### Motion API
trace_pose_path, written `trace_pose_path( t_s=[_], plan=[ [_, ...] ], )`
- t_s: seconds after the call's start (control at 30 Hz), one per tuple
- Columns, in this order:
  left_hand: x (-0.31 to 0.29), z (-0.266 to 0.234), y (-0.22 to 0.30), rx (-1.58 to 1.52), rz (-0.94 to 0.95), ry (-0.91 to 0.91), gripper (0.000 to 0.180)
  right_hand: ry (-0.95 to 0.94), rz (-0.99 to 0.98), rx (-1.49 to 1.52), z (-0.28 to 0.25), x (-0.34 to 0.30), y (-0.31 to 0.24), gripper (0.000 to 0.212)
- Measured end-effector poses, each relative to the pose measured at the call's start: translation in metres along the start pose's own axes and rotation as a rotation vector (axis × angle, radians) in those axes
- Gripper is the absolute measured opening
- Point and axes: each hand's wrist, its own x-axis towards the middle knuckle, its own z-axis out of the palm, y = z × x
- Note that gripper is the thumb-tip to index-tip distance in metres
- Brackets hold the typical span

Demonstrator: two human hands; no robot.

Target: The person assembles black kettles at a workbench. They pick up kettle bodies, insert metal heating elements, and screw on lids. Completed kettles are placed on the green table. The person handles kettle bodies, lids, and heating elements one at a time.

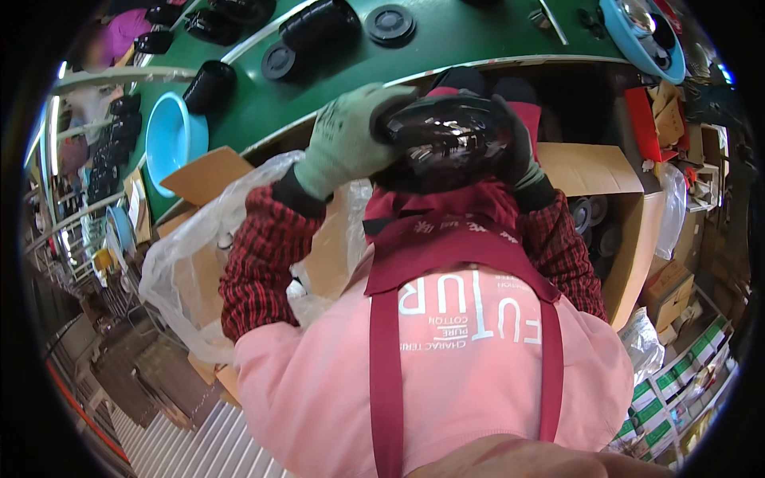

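Black shell (450, 139), glossy and rounded, is held up before my maroon apron (414, 263), near the edge of the green table (478, 44). My grip is two-handed: left hand (351, 135) and right hand (522, 151) are pressed against its opposite ends. Step in hand, in my judgement: supporting and orienting the piece. Any next move calls for even pressure from both sides, as the surface looks slick. Writing noted: white block lettering on the pink sweatshirt (335, 382), pale characters on the apron, dark print on the left glove (339, 147). I discern no label on the shell.
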Motion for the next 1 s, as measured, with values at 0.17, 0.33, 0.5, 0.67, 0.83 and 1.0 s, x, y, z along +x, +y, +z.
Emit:
trace_pose_path(
  t_s=[0.17,0.33,0.5,0.67,0.83,1.0],
  plan=[
    [0.009,0.002,0.035,-0.213,0.177,0.228,0.079,-0.110,-0.425,-0.704,-0.043,-0.003,0.020,0.062],
    [0.004,0.032,0.052,0.070,0.444,0.369,0.070,-0.108,0.004,-0.143,-0.033,-0.020,0.016,0.061],
    [-0.002,0.039,0.057,0.217,0.589,0.420,0.042,-0.104,0.188,0.224,-0.029,-0.038,0.023,0.059],
    [-0.003,0.045,0.066,0.161,0.460,0.455,0.051,-0.089,0.269,0.427,-0.033,-0.042,0.034,0.059],
    [-0.010,0.060,0.058,0.136,0.466,0.393,0.053,-0.097,-0.082,-0.371,-0.044,-0.043,0.025,0.049],
    [-0.019,0.083,0.045,-0.307,0.167,0.327,0.082,-0.091,-0.109,-0.574,-0.097,-0.021,-0.087,0.046]
  ],
)
